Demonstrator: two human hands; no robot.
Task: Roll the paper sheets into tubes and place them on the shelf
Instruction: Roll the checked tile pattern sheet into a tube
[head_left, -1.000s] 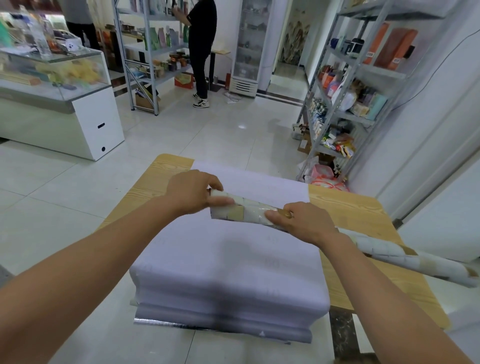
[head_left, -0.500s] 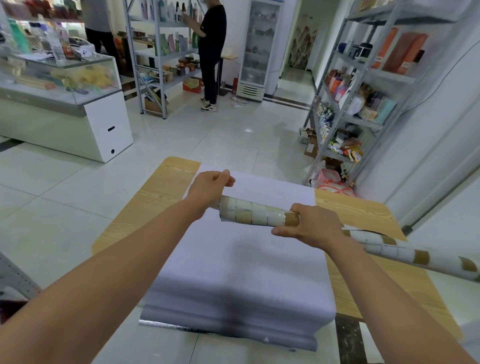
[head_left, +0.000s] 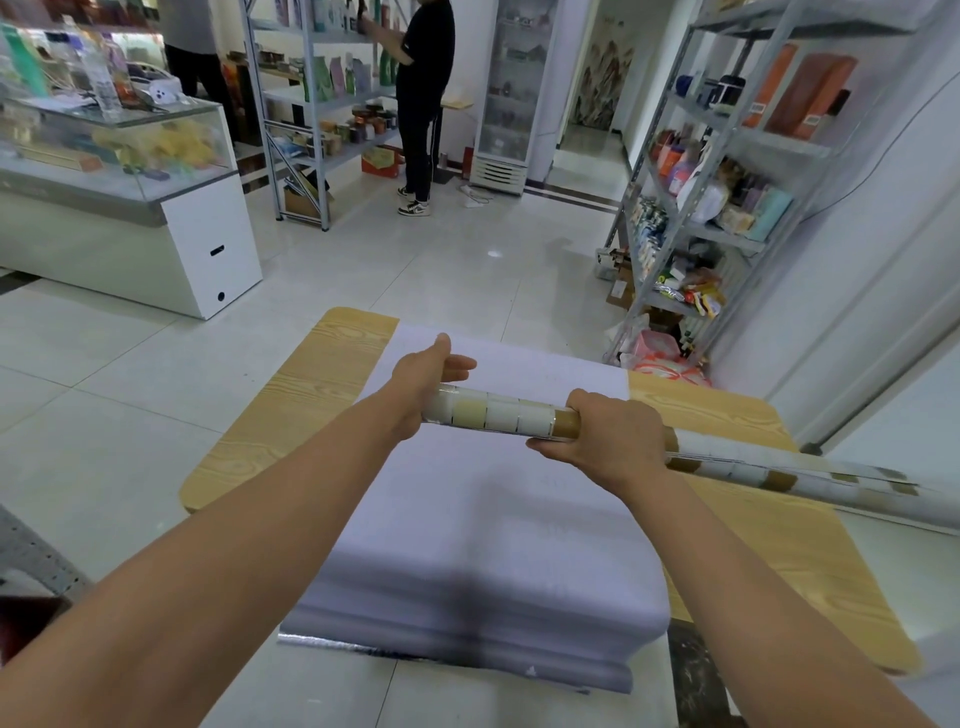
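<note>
Table (head_left: 322, 395), light wood, is showing only at its sides; its middle is lying hidden under the stack of paper sheets (head_left: 493, 545). The stack is hanging over the table's near edge, and its sheet count is too hard to make out. Metal shelf (head_left: 779, 136) at the right is running out of frame at the top; it is carrying orange boxes, bottles and packets, labels too small to read. Glass case (head_left: 130, 156) at the left is holding yellowish goods, blurred behind the pane. Paper tube (head_left: 498, 413), tile-patterned, is hanging above the stack, level between both hands. Its long right part is blurring out and getting cut off at the frame edge. Right grip (head_left: 608, 436) is wrapping round the tube mid-length, fingers curled under, hiding that stretch. Left grip (head_left: 426, 379) is spread, fingers straight, palm sitting against the tube's left end and covering the opening.
</note>
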